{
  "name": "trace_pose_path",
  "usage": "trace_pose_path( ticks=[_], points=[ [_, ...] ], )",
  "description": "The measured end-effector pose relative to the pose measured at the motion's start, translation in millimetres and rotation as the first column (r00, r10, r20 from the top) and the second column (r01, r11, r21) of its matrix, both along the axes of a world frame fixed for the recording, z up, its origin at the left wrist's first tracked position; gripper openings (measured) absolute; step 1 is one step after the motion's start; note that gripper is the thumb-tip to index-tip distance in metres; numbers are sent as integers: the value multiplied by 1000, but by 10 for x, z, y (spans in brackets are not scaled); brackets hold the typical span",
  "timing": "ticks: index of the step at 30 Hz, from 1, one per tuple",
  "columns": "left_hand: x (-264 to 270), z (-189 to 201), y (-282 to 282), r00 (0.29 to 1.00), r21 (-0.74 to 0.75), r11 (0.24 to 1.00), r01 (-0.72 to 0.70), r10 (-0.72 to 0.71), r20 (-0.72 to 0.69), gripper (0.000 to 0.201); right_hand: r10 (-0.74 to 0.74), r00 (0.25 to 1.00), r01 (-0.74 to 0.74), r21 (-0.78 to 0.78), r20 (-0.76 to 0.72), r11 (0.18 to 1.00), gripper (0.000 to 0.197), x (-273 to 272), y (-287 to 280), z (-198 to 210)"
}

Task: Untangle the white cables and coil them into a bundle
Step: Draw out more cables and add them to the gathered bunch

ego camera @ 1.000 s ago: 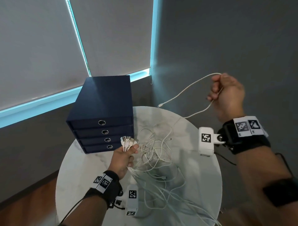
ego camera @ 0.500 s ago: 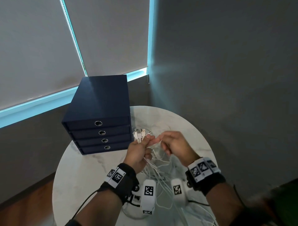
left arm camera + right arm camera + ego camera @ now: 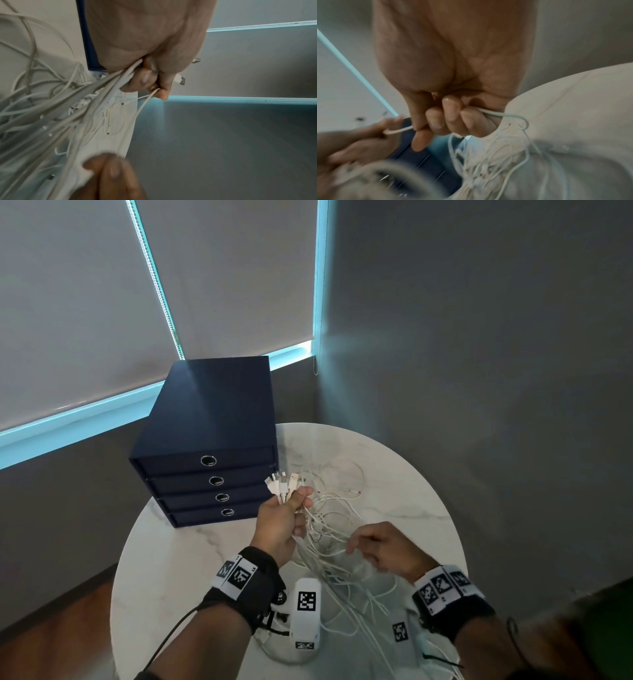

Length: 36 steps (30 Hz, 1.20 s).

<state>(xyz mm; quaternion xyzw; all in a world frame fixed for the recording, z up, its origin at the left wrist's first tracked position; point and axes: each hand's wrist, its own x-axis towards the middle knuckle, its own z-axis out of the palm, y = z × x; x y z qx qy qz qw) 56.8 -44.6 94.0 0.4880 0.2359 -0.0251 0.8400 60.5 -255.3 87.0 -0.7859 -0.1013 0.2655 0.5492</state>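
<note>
1. Nearest me, my right hand (image 3: 383,546) hovers low over the table, fingers curled round a single white strand (image 3: 501,114). The wrist view shows it running through my fist and out both sides. Likely reason: feeding one cable out of the mess at a time.

2. Below and between my wrists, the white cables (image 3: 329,542) lie as a loose tangle on the round marble table (image 3: 191,577); several strands trail off the near edge. Still far from any coil, I judge.

3. A little further out, my left hand (image 3: 281,522) is raised above the table and closed tight on a sheaf of cable ends. USB plugs (image 3: 284,482) fan out above my fingers. Holding every plug together keeps the freed ends aligned, which should make winding simpler later.

4. One thin strand leaves my left fingertips separately; whether it is the one in my right fist, I cannot tell.

5. Beyond, a navy drawer box (image 3: 209,453) sits on the far left of the table, just beside the plugs, not touching them.

6. Risk: pulling hard could tighten knots.
</note>
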Motion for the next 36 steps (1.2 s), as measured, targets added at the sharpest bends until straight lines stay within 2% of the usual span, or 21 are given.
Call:
trace_pose_path(
  ticks=[2, 5, 8, 10, 13, 15, 16, 18, 19, 20, 21, 22, 23, 24, 25, 26, 28, 30, 32, 34, 36],
  points=[
    [-6, -8, 55, 999, -27, 999, -21, 22, 23, 16, -83, 991, 90, -59, 106, 994, 17, 116, -287, -21],
    [-5, -14, 147, 997, -69, 996, -55, 58, 52, 17, -311, 926, 338, -101, 215, 936, 18, 269, -821, -88],
    [4, -13, 192, 995, -85, 994, -67, 73, 74, 17, -512, 835, 538, -106, 202, 836, 22, 358, -1362, -155],
    [8, -9, 144, 995, -83, 995, -46, 54, 89, 17, -535, 830, 553, -110, 160, 826, 23, 376, -1559, -159],
    [15, -15, 7, 995, -52, 999, -5, 11, 102, 17, -527, 828, 557, -187, 189, 809, 22, 296, -1574, -148],
    [17, -25, -73, 994, -45, 999, 30, -25, 102, 18, -476, 872, 484, -343, 113, 805, 17, 216, -1535, -206],
    [15, -33, -103, 994, -35, 998, 45, -42, 99, 19, -411, 911, 369, -484, 20, 794, 15, 163, -1505, -230],
    [1, -55, -167, 993, 2, 997, 79, -79, 93, 24, -241, 953, 24, -745, -186, 667, 10, 95, -1424, -285],
    [-10, -63, -207, 990, 26, 994, 105, -107, 94, 26, -161, 957, -105, -803, -242, 586, 8, 86, -1361, -280],
    [-24, -68, -253, 986, 51, 990, 135, -139, 94, 27, -95, 965, -156, -829, -243, 537, 7, 96, -1270, -267],
    [-40, -71, -299, 982, 79, 984, 161, -168, 87, 27, -46, 979, -143, -824, -200, 548, 10, 121, -1151, -246],
    [-52, -71, -345, 978, 107, 977, 186, -194, 75, 27, -23, 989, -99, -775, -145, 624, 14, 170, -1004, -214],
    [-64, -71, -388, 973, 131, 969, 211, -221, 61, 28, -70, 992, -15, -633, -109, 774, 20, 210, -830, -162],
    [-77, -66, -432, 967, 149, 960, 239, -249, 50, 28, -166, 981, 109, -413, -104, 904, 26, 246, -650, -113],
    [-89, -59, -470, 960, 162, 950, 268, -278, 44, 26, -241, 965, 215, -214, -102, 953, 34, 273, -459, -32],
    [-102, -53, -501, 950, 177, 938, 297, -308, 40, 22, -284, 953, 279, -64, -102, 958, 41, 285, -285, 84],
    [-138, -36, -536, 931, 211, 914, 347, -363, 41, 13, -296, 949, 307, 106, -111, 946, 41, 323, -9, 280],
    [-169, -19, -530, 920, 224, 902, 368, -388, 49, 12, -286, 952, 301, 159, -112, 940, 28, 373, 146, 419],
    [-166, -29, -463, 934, 204, 920, 333, -352, 61, 19, -367, 929, 370, 152, -51, 916, 26, 484, 135, 462],
    [-141, -62, -339, 969, 167, 959, 228, -240, 61, 21, -523, 852, 516, 132, 27, 847, 27, 630, -33, 445],
    [-112, -96, -196, 993, 163, 980, 111, -117, 31, 24, -681, 732, 670, 145, 38, 728, 21, 772, -330, 397]
  ],
)
